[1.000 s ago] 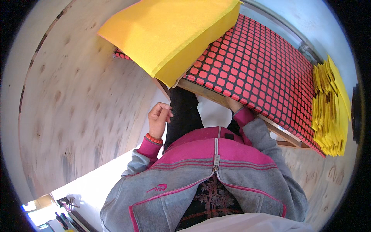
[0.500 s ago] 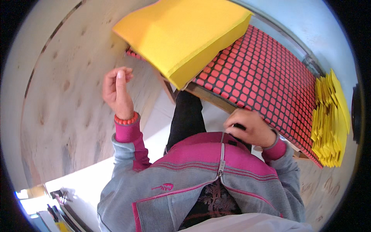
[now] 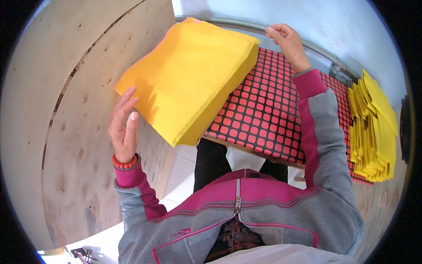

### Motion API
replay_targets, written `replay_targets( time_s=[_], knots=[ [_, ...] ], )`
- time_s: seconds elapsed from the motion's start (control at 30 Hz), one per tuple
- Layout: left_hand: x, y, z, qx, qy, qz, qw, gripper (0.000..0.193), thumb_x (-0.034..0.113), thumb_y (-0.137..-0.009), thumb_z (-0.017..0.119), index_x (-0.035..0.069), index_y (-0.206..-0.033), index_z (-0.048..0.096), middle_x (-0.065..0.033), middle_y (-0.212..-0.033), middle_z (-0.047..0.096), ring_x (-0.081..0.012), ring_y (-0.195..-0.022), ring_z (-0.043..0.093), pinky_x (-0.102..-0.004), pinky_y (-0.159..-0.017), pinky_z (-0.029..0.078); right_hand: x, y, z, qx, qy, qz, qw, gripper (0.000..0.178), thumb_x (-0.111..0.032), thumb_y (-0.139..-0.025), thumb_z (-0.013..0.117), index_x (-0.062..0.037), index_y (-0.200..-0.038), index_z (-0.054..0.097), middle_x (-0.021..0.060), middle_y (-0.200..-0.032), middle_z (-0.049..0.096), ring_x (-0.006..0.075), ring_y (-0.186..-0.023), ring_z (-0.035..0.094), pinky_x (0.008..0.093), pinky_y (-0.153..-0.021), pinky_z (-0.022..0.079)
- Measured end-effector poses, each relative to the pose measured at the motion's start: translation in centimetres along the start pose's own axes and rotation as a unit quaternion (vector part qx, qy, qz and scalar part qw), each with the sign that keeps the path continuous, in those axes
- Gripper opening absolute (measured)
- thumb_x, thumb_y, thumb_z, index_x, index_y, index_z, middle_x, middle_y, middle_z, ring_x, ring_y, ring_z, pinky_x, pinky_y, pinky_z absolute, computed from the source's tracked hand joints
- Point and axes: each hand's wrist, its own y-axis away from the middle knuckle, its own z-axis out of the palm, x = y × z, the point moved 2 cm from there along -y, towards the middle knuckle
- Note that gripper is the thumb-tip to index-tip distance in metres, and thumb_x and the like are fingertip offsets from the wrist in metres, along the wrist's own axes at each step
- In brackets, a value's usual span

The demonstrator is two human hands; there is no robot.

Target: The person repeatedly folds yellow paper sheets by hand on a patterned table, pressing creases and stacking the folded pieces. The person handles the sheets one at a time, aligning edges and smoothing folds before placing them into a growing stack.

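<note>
Yellow stack (image 3: 189, 79) | left hand (image 3: 121, 132): grip spread, near edge | right hand (image 3: 290, 44): near corner, cannot tell grip

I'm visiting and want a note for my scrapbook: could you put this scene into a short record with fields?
Main item: thick stack of yellow, fabric-like rectangular sheets
Surface: table covered in black with rounded red squares
Left hand: fingers spread, at the stack's left edge; contact unclear
Right hand: raised beyond the stack's right corner, fingers curled; anything pinched is too small to tell
Worn: orange-red beaded bracelet, left wrist
Right side: overlapping pile of narrower yellow pieces
Left side: pale wooden panel with dark knots
</note>
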Motion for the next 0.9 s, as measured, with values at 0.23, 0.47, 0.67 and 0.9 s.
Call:
replay_targets(
  time_s=[0.23,0.47,0.67,0.9],
  knots=[
    [-1.7,-2.3,1.3,-0.119,-0.029,-0.009,0.992,0.037,0.024,-0.099,0.058,0.001,-0.127,0.065,-0.0169,-0.146,0.057,-0.0337,-0.143,0.046,-0.0542,-0.122,0.019,1.2,-4.1,3.1,-0.186,0.028,0.061,0.980,0.038,-0.036,-0.094,0.071,-0.0016,-0.111,0.070,0.0057,-0.098,0.072,0.0142,-0.092,0.067,0.0285,-0.081,0.052],
    [-2.5,-5.4,0.6,-0.180,-0.032,-0.016,0.983,0.041,0.025,-0.098,0.060,0.001,-0.131,0.063,-0.0178,-0.149,0.053,-0.0345,-0.145,0.042,-0.0547,-0.121,0.018,1.5,-9.9,7.8,-0.311,0.079,0.080,0.944,0.035,-0.037,-0.097,0.067,-0.0074,-0.116,0.068,0.0037,-0.106,0.070,0.0138,-0.100,0.066,0.0287,-0.089,0.050],
    [-2.7,-5.9,1.9,-0.218,-0.058,-0.010,0.974,0.045,0.025,-0.096,0.063,0.001,-0.133,0.061,-0.0201,-0.150,0.051,-0.0371,-0.146,0.040,-0.0563,-0.121,0.019,1.5,-14.1,11.9,-0.372,0.076,0.132,0.916,0.039,-0.036,-0.096,0.070,-0.0075,-0.121,0.065,0.0035,-0.111,0.069,0.0126,-0.106,0.065,0.0278,-0.092,0.050],
    [-2.1,-5.8,2.0,-0.248,-0.096,-0.021,0.964,0.052,0.030,-0.097,0.062,0.002,-0.140,0.057,-0.0224,-0.153,0.046,-0.0396,-0.147,0.037,-0.0569,-0.120,0.019,2.6,-16.8,15.9,-0.375,0.024,0.116,0.920,0.040,-0.029,-0.086,0.080,-0.0024,-0.114,0.069,0.0056,-0.101,0.070,0.0120,-0.091,0.066,0.0251,-0.077,0.052]
  ],
)
